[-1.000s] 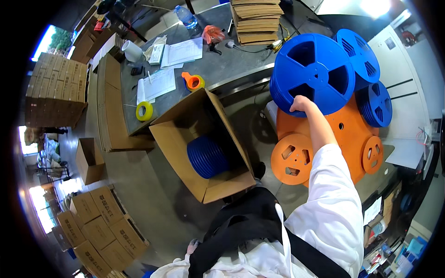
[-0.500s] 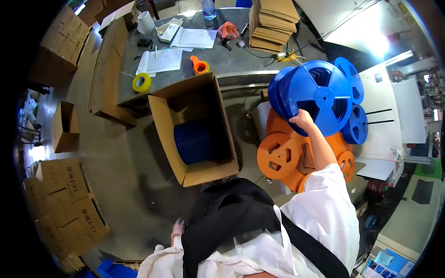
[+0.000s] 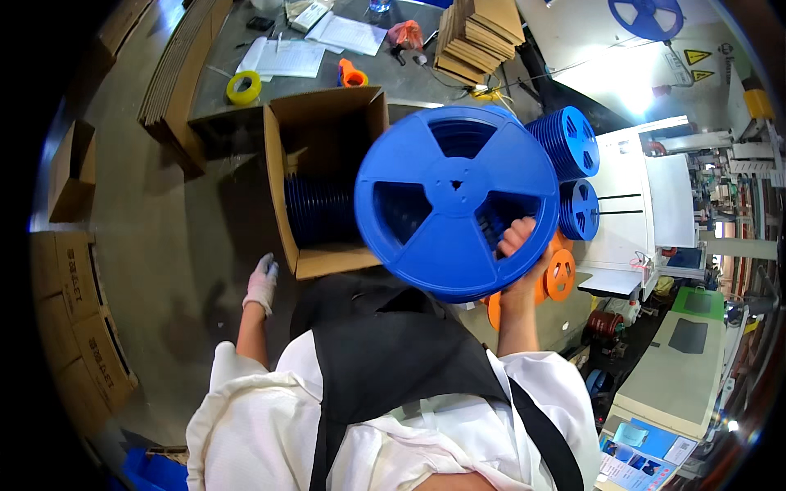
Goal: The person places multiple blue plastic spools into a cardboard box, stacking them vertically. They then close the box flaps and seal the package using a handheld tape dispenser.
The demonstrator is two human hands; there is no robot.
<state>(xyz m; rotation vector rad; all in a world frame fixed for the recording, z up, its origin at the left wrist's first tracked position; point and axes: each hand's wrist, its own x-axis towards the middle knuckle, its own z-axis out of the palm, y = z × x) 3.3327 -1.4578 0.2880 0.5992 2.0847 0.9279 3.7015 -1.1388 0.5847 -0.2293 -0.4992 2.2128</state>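
A stack of large blue plastic reels (image 3: 467,200), with spoke windows and a central hub, is tilted up in front of me. My right hand (image 3: 517,239) is closed on its rim, fingers hooked through one window and the thumb side hidden. Just left of the stack stands an open cardboard box (image 3: 332,263), partly covered by it. Inside, more blue reels (image 3: 315,213) sit edge up on the left side. My left hand (image 3: 262,285), in a pale glove with bluish fingertips, hangs empty beside the box with its fingers stretched forward.
A grey table (image 3: 221,49) beyond the box bears papers, yellow tape (image 3: 243,87), an orange tape dispenser (image 3: 352,75) and flat cardboard (image 3: 479,41). Blue reels (image 3: 577,210) and orange reels (image 3: 560,274) stand at right. Stacked cartons (image 3: 78,311) are at left.
My right hand has brought the blue reel stack left and nearer, up to the box. My left hand has risen forward from beside my body. The view has shifted.
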